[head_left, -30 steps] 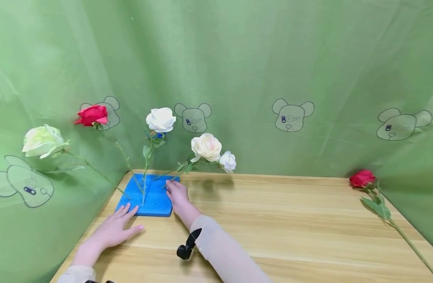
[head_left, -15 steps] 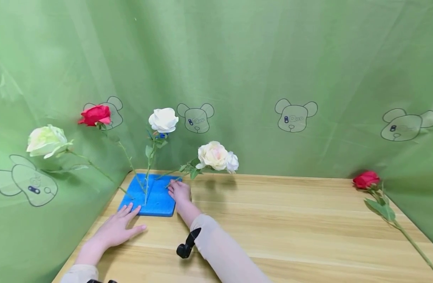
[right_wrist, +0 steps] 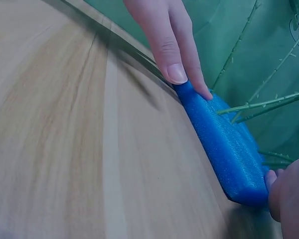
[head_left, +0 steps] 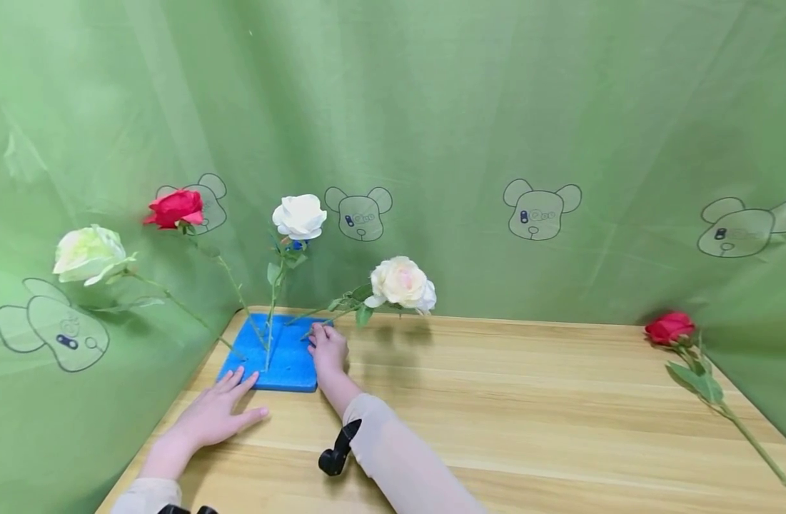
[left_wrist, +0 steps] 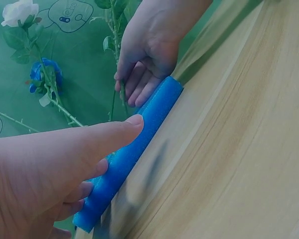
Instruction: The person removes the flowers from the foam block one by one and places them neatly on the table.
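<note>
My left hand [head_left: 213, 415] lies with spread, straight fingers on the near left edge of a blue foam board [head_left: 296, 370]; its thumb [left_wrist: 122, 130] reaches along the board's side in the left wrist view. At the board's right side, my right hand [head_left: 330, 355] pinches the low part of a cream rose's stem [left_wrist: 122, 92] between thumb and fingers. That cream rose [head_left: 399, 280] leans far right, its bloom overlapping a smaller white one [head_left: 427, 297]. Also standing in the foam are a white rose [head_left: 299, 216], a red rose [head_left: 177, 208] and a pale green rose [head_left: 91, 255].
A blue flower [left_wrist: 51, 74] shows below the white rose. Another red rose [head_left: 670, 328] lies along the right side of the wooden table [head_left: 527, 421]. Green curtain [head_left: 444, 107] with bear-head outlines closes off the back and both sides.
The cream rose's bloom has tipped right and slightly down, now covering part of the small white bloom. My right hand stays at the stem's base; my left hand keeps its place on the foam.
</note>
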Demonstrator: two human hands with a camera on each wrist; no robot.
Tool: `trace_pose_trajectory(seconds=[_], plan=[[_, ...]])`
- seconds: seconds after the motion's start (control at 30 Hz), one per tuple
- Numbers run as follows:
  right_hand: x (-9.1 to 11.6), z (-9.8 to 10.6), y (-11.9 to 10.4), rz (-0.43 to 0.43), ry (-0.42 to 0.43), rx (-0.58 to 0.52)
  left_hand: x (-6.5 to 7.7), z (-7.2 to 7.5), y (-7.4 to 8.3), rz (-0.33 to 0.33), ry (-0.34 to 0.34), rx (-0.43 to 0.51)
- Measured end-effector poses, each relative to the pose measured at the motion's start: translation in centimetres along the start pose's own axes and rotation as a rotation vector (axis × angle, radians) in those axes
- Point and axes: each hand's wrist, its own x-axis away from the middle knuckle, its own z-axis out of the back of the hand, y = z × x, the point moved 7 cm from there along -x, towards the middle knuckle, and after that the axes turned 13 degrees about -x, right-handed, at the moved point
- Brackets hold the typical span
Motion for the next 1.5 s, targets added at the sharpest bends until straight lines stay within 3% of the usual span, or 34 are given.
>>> trace_pose_trajectory(seconds=[0.27,0.57,0.83,1.2,1.5], plan=[[0.2,0.2,-0.2,0.038,-0.025,-0.026,-0.2,-0.2,-0.3,-0.005,0.009,-0.007],[0.6,1.7,-0.1,0.019,-0.054,-0.105,-0.2,-0.2,-0.2,-0.009,0.013,-0.003],[1.4,3.2,-0.4,-0.019,-0.090,-0.112,0.0,-0.3,-0.2,-0.010,0.019,-0.005],[2.9,4.6,-2.2,-0.051,-0.203,-0.066,0.1,-0.1,-0.2,-0.005,0.036,-0.009],[4.5,7.0,-4.7,-0.072,-0.329,-0.016,0.0,-0.1,-0.2,-0.007,0.039,-0.018]])
